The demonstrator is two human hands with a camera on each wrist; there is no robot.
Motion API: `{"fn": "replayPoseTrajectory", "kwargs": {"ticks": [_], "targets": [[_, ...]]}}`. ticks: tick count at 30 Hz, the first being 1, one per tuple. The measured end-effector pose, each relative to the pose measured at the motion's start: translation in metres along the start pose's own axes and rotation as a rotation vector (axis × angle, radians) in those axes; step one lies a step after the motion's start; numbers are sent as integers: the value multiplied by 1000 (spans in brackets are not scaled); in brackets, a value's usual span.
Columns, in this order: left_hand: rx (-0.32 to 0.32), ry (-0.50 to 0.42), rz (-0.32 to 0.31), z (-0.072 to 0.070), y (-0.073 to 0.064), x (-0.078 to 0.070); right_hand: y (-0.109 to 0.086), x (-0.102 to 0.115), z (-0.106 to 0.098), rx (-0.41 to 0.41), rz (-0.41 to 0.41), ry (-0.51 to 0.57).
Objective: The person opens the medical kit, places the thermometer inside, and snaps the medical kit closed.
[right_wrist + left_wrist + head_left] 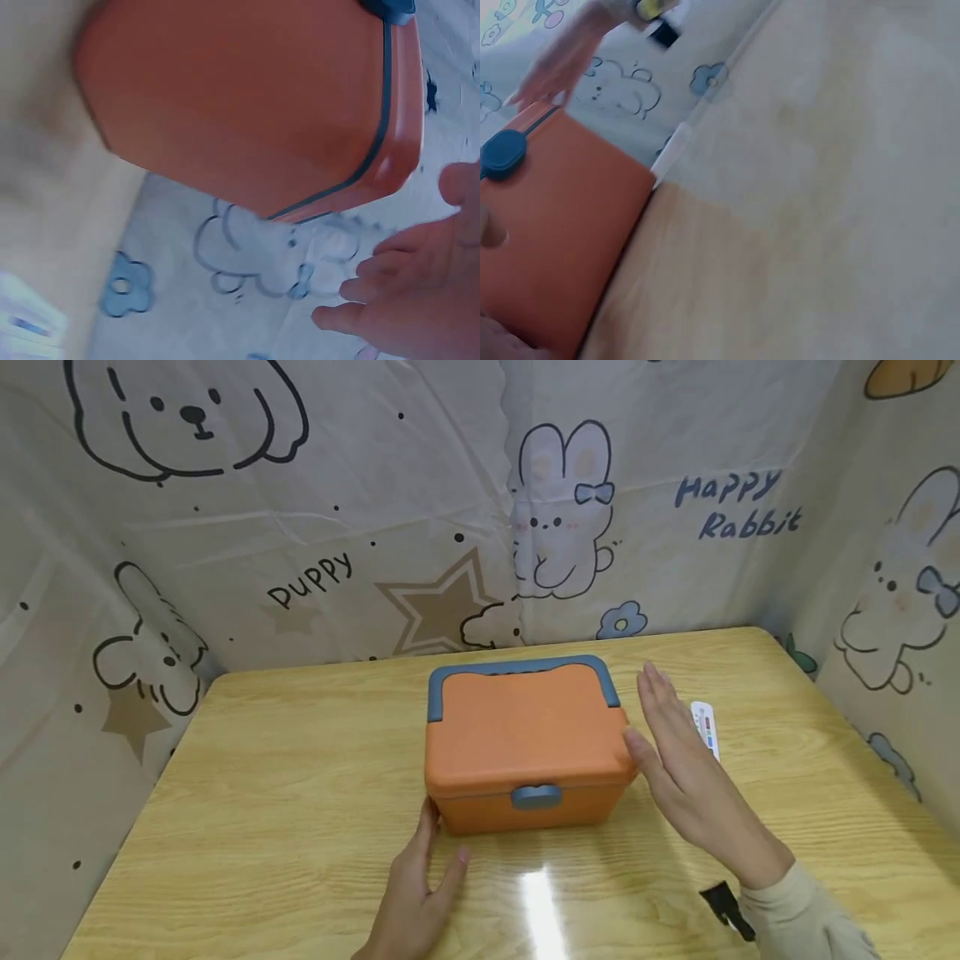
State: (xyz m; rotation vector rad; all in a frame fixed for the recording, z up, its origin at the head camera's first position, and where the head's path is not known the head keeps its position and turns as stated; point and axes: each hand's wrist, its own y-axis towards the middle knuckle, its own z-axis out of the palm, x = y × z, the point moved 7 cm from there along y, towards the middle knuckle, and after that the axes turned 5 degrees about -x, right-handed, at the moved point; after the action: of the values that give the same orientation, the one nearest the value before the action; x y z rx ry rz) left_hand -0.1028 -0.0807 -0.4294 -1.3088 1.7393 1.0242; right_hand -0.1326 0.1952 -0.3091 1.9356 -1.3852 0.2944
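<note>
An orange lidded box [528,735] with a blue-grey handle [517,667] and front latch [536,797] sits closed on the wooden table. My left hand [420,885] is at its front left corner, fingers against the side and thumb apart in front. In the left wrist view, parts of that hand [510,343] show beside the box [562,217]. My right hand [682,777] is held beside the right end, fingers straight and thumb close to the lid's edge. The right wrist view shows a gap between this hand [420,292] and the box [247,97].
A small white strip with coloured marks [705,729] lies on the table [300,793] beyond my right hand. Near the right sleeve [802,910] is a black strip [726,910]. A printed cloth [420,485] hangs around the table's back and sides.
</note>
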Motion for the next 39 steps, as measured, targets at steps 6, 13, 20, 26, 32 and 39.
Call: {"fn": "replayPoseTrajectory", "kwargs": {"ticks": [6,13,20,26,32,39], "targets": [[82,-22,-111,10,-7,9,31,15,13,169,-63,-223],[64,-16,-94,4,-6,6,53,15,31,296,-21,-326],[47,-35,-23,4,-11,-3,59,9,36,355,54,-327],[68,-177,48,18,-14,-10,63,8,39,352,69,-327],[200,-572,-93,42,-6,-27,65,9,41,318,57,-339],[259,-770,-201,63,8,-52,66,9,41,308,54,-359]]}}
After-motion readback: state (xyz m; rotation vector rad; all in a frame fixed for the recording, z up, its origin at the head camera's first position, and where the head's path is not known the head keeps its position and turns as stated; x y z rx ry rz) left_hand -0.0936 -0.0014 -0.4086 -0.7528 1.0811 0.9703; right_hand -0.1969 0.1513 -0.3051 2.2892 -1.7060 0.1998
